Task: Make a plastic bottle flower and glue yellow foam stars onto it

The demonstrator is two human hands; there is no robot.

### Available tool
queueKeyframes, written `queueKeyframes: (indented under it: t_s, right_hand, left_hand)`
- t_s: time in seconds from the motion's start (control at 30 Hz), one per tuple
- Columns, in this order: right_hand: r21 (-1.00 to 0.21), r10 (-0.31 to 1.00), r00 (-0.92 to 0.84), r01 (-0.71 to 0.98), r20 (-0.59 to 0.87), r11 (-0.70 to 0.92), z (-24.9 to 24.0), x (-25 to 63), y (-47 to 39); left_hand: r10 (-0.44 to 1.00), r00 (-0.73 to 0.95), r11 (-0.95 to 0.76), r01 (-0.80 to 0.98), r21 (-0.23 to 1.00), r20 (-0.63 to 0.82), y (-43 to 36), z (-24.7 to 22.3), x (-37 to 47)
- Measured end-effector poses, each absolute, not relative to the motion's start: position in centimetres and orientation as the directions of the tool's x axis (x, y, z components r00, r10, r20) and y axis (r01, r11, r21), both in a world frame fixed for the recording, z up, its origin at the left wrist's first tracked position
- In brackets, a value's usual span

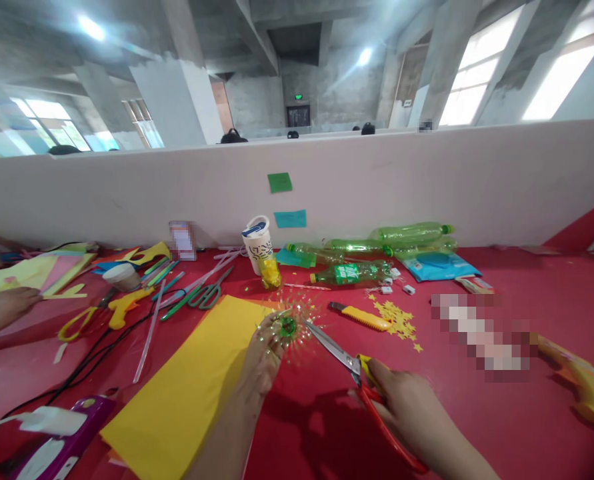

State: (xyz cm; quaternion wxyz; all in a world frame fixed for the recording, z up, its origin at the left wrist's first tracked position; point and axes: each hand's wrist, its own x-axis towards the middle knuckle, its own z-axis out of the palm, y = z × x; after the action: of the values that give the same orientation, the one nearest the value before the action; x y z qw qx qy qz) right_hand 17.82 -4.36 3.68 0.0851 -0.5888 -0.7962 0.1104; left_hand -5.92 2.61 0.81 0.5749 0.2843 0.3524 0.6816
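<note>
My left hand (265,347) holds a green bottle piece (287,326) cut into many thin strips that fan out round its centre. In my right hand (401,403) are large scissors (339,353) with red and yellow handles. Their blades point up and left, with the tips beside the right edge of the strips. Under my left forearm lies a yellow paper sheet (187,380). A yellow utility knife (364,317) and small yellow stars (395,320) are on the red table to the right of the strips.
Green bottles (349,273), a white cup (258,247) and a blue packet (441,267) stand or lie near the partition (201,187). Leftward are scissors (211,293), a glue gun (127,307), cables and a purple power strip (84,417). Another person's hand (14,307) is far left.
</note>
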Motion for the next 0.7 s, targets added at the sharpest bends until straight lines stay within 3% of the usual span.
queueKeyframes:
  t_s: [0.43, 0.7]
  right_hand:
    - [-0.209, 0.944, -0.305, 0.922, 0.127, 0.326, 2.9, 17.8, -4.3]
    - [-0.182, 0.936, -0.322, 0.921, 0.145, 0.345, 2.9, 18.0, -4.3]
  left_hand:
    - [0.983, -0.078, 0.071, -0.673, 0.736, -0.166, 2.7, 1.8, -5.4]
    - [0.982, -0.073, 0.081, -0.675, 0.733, -0.176, 3.0, 1.5, -5.5]
